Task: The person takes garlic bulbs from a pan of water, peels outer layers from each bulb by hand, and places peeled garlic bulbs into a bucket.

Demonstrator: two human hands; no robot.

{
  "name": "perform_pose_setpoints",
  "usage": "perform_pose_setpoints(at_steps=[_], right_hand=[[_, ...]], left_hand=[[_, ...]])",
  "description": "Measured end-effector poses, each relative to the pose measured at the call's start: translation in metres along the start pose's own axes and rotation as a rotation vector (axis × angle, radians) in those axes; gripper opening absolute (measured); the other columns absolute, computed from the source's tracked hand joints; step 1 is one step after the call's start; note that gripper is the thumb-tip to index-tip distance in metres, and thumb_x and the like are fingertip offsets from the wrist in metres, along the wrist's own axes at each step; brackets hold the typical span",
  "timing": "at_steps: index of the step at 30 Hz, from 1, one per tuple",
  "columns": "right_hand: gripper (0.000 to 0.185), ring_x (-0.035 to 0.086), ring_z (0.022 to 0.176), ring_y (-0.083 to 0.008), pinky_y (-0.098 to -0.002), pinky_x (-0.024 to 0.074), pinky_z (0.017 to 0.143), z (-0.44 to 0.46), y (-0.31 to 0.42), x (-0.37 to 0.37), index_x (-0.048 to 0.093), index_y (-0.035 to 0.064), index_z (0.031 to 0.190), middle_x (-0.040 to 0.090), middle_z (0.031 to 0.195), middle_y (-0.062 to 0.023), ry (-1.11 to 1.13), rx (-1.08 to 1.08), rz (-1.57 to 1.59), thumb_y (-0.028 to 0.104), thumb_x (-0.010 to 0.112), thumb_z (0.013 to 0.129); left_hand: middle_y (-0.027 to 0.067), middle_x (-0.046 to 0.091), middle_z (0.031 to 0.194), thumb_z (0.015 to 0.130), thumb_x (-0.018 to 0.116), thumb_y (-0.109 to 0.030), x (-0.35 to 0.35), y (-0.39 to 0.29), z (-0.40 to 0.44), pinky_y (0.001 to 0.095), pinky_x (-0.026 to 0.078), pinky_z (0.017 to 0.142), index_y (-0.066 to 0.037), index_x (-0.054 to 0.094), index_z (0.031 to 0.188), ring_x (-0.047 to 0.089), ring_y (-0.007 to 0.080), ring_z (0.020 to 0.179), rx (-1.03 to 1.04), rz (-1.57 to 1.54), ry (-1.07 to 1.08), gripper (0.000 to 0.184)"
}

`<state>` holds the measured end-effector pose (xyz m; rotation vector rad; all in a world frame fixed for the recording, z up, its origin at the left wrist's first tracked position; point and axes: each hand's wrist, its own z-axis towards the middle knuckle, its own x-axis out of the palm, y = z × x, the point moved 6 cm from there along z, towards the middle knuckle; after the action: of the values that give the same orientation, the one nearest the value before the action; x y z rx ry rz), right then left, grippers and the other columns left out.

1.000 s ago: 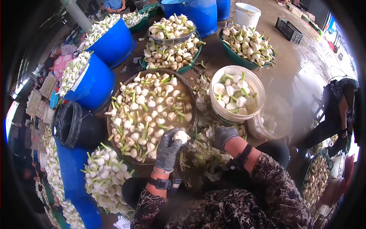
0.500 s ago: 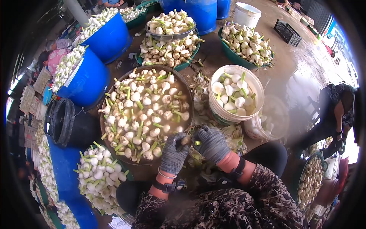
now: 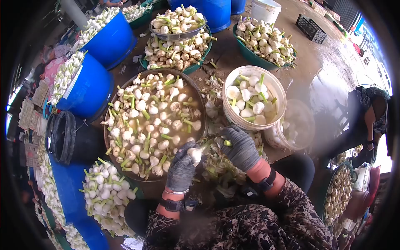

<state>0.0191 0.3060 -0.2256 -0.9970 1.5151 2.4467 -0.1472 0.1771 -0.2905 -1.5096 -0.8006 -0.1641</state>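
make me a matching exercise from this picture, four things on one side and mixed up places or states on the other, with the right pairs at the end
Things
1. left hand
2. wide round basin
3. black crate
4. heaped bowl

Places or states
A. stands on the bare floor, toward the upper right
B. rests above more bulbs in a green basin
C. holds a white bulb with its stem on
D. has bulbs lying in murky water

Right pairs: 1-C, 2-D, 3-A, 4-B
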Motion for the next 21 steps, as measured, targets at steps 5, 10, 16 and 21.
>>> perform_pose_setpoints(at_steps=[5, 10, 16, 21], right_hand=[[0.037, 0.06, 0.093, -0.0318, -0.0432, 0.0503, 0.08, -0.018, 0.034, 0.018, 0.065, 0.0084, 0.109, 0.064, 0.098, -0.0102, 0.307, -0.322, -0.177, 0.019, 0.069, 0.074], [0.033, 0.062, 0.088, -0.0342, -0.0442, 0.051, 0.077, -0.023, 0.03, 0.023, 0.065, 0.0087, 0.103, 0.065, 0.091, -0.0141, 0.355, -0.235, -0.268, 0.028, 0.07, 0.077], [0.032, 0.066, 0.077, -0.0371, -0.046, 0.0522, 0.07, -0.024, -0.005, 0.039, 0.065, 0.0075, 0.097, 0.067, 0.082, -0.0185, 0.433, 0.15, -0.009, 0.034, 0.071, 0.079], [0.036, 0.065, 0.083, -0.041, -0.0476, 0.0509, 0.074, -0.031, 0.006, 0.036, 0.062, -0.0003, 0.1, 0.067, 0.086, -0.0234, 0.433, 0.11, -0.178, 0.031, 0.067, 0.083]], left_hand=[[0.0078, 0.057, 0.125, 0.091, 0.065, -0.023, 0.027, 0.002, -0.004, 0.03, 0.042, 0.101, 0.002, 0.046, 0.138, 0.054, 0.0156, 0.113, -0.089, 0.3, 0.098, 0.057], [0.006, 0.055, 0.126, 0.092, 0.06, -0.017, 0.025, 0.006, -0.007, 0.0311, 0.039, 0.104, 0.0, 0.043, 0.141, 0.051, 0.0162, 0.114, -0.097, 0.571, 0.189, 0.054], [0.0112, 0.051, 0.132, 0.094, 0.057, -0.018, 0.052, -0.012, -0.013, 0.0346, 0.035, 0.107, -0.002, 0.042, 0.142, 0.047, 0.0207, 0.121, 0.095, 0.879, 0.337, 0.052], [0.0093, 0.059, 0.115, 0.091, 0.061, -0.018, 0.028, 0.002, -0.015, 0.0328, 0.047, 0.091, -0.002, 0.047, 0.135, 0.057, 0.0212, 0.102, -0.1, 0.92, 0.212, 0.049]])
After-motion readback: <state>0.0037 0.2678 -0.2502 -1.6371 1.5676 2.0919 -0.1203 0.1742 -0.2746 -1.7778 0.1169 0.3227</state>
